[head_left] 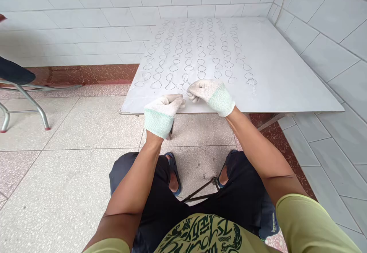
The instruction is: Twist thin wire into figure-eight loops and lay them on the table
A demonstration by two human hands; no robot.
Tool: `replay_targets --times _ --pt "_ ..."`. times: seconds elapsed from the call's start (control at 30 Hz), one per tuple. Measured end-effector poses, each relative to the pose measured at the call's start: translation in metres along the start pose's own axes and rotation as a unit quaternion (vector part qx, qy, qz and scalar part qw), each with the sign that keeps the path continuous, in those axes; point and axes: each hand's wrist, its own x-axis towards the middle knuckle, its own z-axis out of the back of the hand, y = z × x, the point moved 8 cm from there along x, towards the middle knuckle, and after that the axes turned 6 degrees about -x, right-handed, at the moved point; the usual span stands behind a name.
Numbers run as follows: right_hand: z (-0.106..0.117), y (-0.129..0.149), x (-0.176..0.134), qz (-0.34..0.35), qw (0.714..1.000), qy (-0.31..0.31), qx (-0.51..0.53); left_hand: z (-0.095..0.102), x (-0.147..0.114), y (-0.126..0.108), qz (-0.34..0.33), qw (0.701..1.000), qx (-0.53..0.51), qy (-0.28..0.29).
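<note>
My left hand [169, 105], in a white knit glove with a pale green cuff, is closed in a pinch above the front edge of the white board [286, 88]. Close beside it, my right hand [205, 92], gloved the same way, also pinches with thumb and fingers. A thin, dark twisted wire loop [185, 79] shows at the fingertips of both hands. Its ends near the fingers are too fine to follow. Rows of similar figure-eight wire loops [201, 66] lie flat on the board just beyond my hands.
White tiled walls [329, 15] border the board at the back and right. At far left stand a metal-legged stool [25, 100] and part of another person's dark-clothed leg [14, 71]. My knees and sandalled feet [173, 172] are below the board's front edge.
</note>
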Motion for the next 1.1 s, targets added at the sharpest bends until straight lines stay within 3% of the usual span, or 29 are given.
replay_targets --times 0.13,0.23,0.37,0.53,0.73,0.93,1.1 --pt "0.001 0.007 -0.004 0.060 0.994 -0.046 -0.080 -0.001 0.000 0.003 -0.008 0.999 -0.043 0.000" --pt "0.000 0.009 -0.006 0.053 0.994 -0.052 -0.081 0.000 -0.002 0.003 -0.018 0.998 -0.052 -0.019" --pt "-0.009 0.007 -0.006 0.008 0.999 -0.010 -0.050 -0.001 -0.008 -0.005 -0.069 0.995 0.041 -0.055" --pt "-0.014 0.002 -0.006 -0.049 0.999 -0.010 -0.014 -0.014 -0.012 -0.007 -0.102 0.988 0.113 0.008" --pt "-0.011 0.005 -0.009 -0.017 0.999 -0.008 -0.035 -0.017 -0.012 -0.006 -0.102 0.984 0.142 0.017" --pt "-0.007 -0.005 0.000 -0.038 0.998 0.051 -0.004 -0.020 -0.015 -0.008 -0.116 0.973 0.202 0.000" --pt "0.011 -0.008 0.003 -0.021 0.998 -0.003 0.066 -0.019 -0.020 -0.012 -0.119 0.961 0.246 -0.038"
